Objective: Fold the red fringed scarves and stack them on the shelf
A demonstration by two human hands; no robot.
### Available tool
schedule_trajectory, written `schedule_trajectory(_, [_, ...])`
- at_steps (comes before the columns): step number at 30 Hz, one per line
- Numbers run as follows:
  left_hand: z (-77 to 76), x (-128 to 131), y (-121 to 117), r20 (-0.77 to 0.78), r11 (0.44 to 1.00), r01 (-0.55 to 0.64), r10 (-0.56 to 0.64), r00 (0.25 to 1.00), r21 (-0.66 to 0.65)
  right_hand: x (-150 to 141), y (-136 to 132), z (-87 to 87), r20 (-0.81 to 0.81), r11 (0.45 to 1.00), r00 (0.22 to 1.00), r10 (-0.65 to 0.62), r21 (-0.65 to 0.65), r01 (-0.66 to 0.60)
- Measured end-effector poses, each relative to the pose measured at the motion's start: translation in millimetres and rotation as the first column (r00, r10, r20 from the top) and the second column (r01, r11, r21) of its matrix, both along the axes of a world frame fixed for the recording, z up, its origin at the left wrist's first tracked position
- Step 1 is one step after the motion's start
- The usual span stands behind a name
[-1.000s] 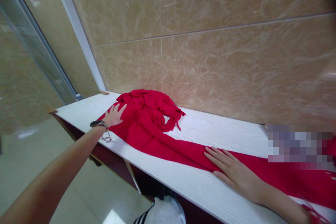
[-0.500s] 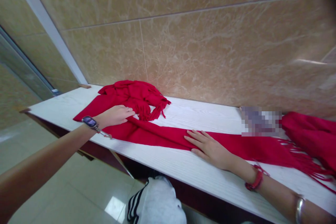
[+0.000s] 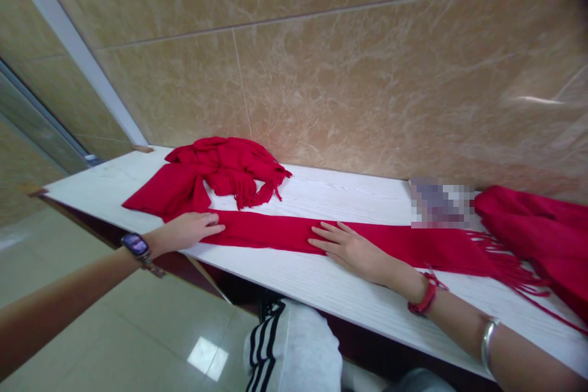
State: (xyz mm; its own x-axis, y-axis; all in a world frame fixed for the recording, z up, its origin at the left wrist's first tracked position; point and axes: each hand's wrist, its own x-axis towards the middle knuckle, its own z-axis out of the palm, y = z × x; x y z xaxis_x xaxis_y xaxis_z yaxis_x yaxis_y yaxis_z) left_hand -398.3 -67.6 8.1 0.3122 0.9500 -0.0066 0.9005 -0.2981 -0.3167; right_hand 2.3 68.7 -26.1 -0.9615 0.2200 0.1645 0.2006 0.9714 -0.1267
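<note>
A red fringed scarf (image 3: pixel 269 231) lies in a long, narrow, flat strip along the white tabletop, its fringe at the right end. My left hand (image 3: pixel 190 233) rests on the strip's left part, fingers stretched out over the cloth; a watch is on that wrist. Flat on the middle of the strip, fingers spread, is my right hand (image 3: pixel 353 248), with a red band and a silver bangle further up the arm. Beyond my left hand the cloth turns back into a folded flap (image 3: pixel 160 188), beside a crumpled red heap (image 3: pixel 225 165) with a fringe.
More red cloth (image 3: pixel 533 226) is bunched at the right of the white table (image 3: pixel 340 187). A blurred-out flat item (image 3: pixel 438 202) lies near the wall. A marbled tile wall (image 3: pixel 321 86) runs along the table's back edge. Below the front edge is a white garment with black stripes (image 3: pixel 294 349).
My left hand has moved down and left along the scarf. The bunched cloth there now lies flatter and narrower. My right hand still lies flat on the strip; the view has shifted slightly.
</note>
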Motion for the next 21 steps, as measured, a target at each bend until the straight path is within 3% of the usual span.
schedule_trajectory(3, [-0.8, 0.9, -3.7, -0.066, 0.994, 0.003, -0.01, 0.998, -0.113, 1.5, 1.8, 2.0, 0.043, 0.999, 0.998, 0.044, -0.034, -0.043])
schedule_trajectory(7, [7.2, 10.3, -1.2, -0.05, 0.988, 0.034, -0.042, 0.998, -0.152, 2.4, 2.8, 2.7, 0.031, 0.998, 0.998, 0.047, -0.052, -0.046])
schedule_trajectory(15, [4.5, 80.6, 14.5, -0.065, 0.981, 0.192, -0.194, 0.979, -0.031, -0.9, 3.7, -5.0, -0.076, 1.0, 0.997, 0.021, -0.022, -0.022])
schedule_trajectory(19, [3.3, 85.2, 10.8, -0.061, 0.977, 0.205, -0.201, 0.978, 0.062, 0.9, 7.5, -8.4, -0.13, 0.998, 0.99, 0.049, -0.025, -0.052])
schedule_trajectory(21, [1.2, 82.5, 6.7, -0.058, 0.974, 0.223, -0.221, 0.974, 0.043, 2.3, 10.1, -10.5, -0.127, 0.997, 0.989, 0.075, -0.026, -0.079])
